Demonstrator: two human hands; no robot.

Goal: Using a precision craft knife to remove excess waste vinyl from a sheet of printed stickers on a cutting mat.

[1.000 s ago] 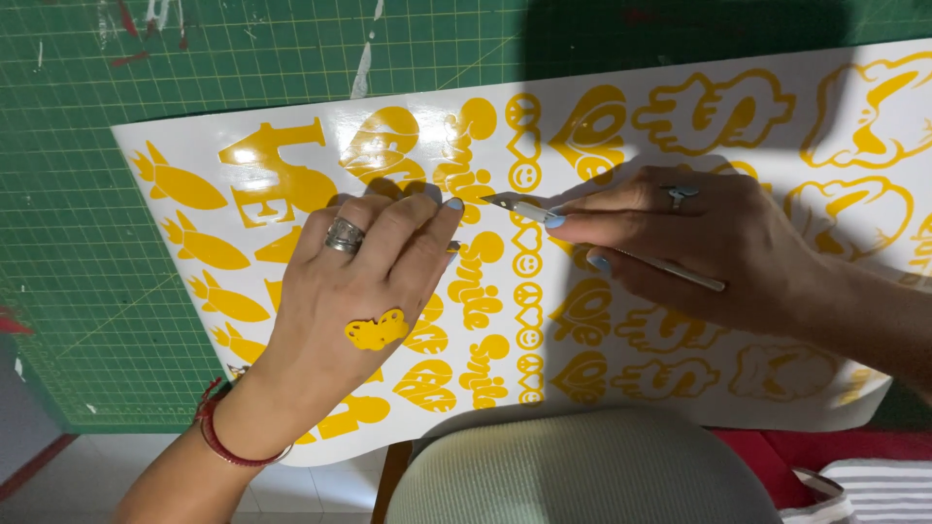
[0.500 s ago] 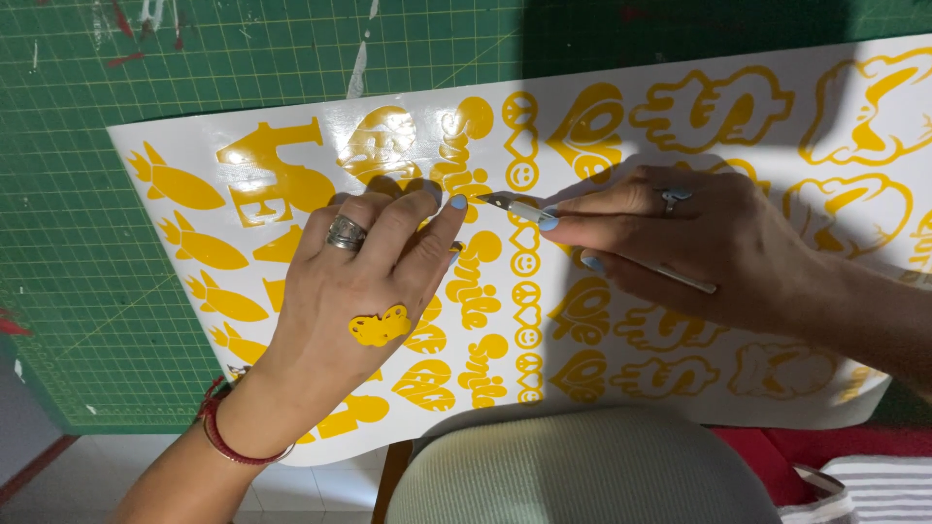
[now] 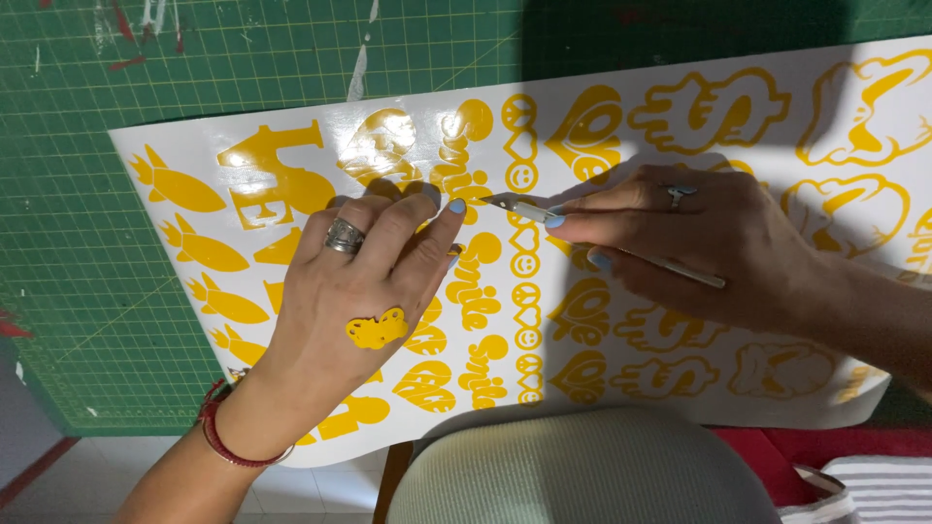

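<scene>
A white sheet (image 3: 680,87) printed with yellow cut-out sticker shapes lies on a green cutting mat (image 3: 97,243). My left hand (image 3: 359,291) presses flat on the sheet, fingers spread, a silver ring on one finger and a red bracelet at the wrist. A small yellow sticker piece (image 3: 377,330) clings to the back of that hand. My right hand (image 3: 699,243) grips a thin craft knife (image 3: 515,205) like a pen. Its blade tip rests on the sheet just right of my left fingertips, among the small smiley shapes.
The mat's gridded surface extends to the left and top, with paint marks near the top edge. A grey-green rounded cushion (image 3: 582,466) sits at the bottom, with red and striped cloth (image 3: 854,485) at the lower right. Pale floor tiles show at lower left.
Both hands hold nearly the same place. The knife tip has shifted only slightly by the left fingertips.
</scene>
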